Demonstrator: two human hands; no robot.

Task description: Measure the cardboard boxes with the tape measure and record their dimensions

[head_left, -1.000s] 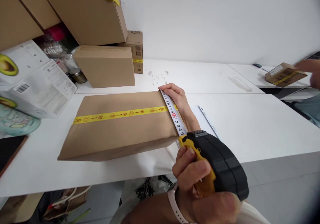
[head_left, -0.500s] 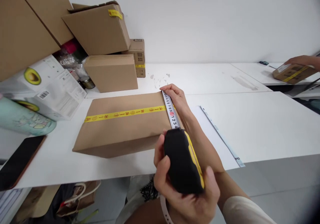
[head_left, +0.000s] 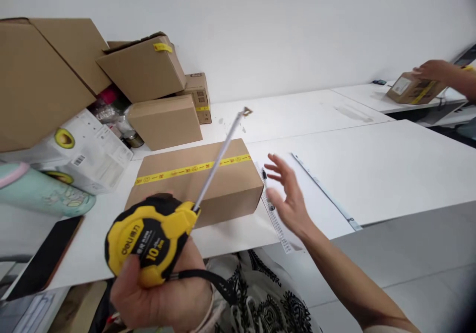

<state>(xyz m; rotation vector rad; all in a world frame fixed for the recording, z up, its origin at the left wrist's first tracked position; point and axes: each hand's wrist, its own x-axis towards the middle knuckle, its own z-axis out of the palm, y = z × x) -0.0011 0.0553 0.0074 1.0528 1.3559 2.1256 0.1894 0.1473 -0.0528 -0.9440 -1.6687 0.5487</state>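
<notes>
My left hand grips a yellow and black tape measure, with a black wrist strap hanging from it. Its metal blade sticks out up and to the right, over a closed cardboard box sealed with yellow printed tape. The blade's hooked end hangs free above the table. My right hand is open, fingers spread and slightly blurred, above a white spiral notebook right of the box. A pen lies by the notebook's binding, partly hidden by that hand.
More cardboard boxes are stacked at the back left, beside a white carton with avocado pictures. A mint bottle and a phone lie at left. Far right, another person's hand touches a small box.
My right hand has let go of the blade's end and moved right and down. My left hand has swung the tape measure left, lifting the blade off the box's edge.
</notes>
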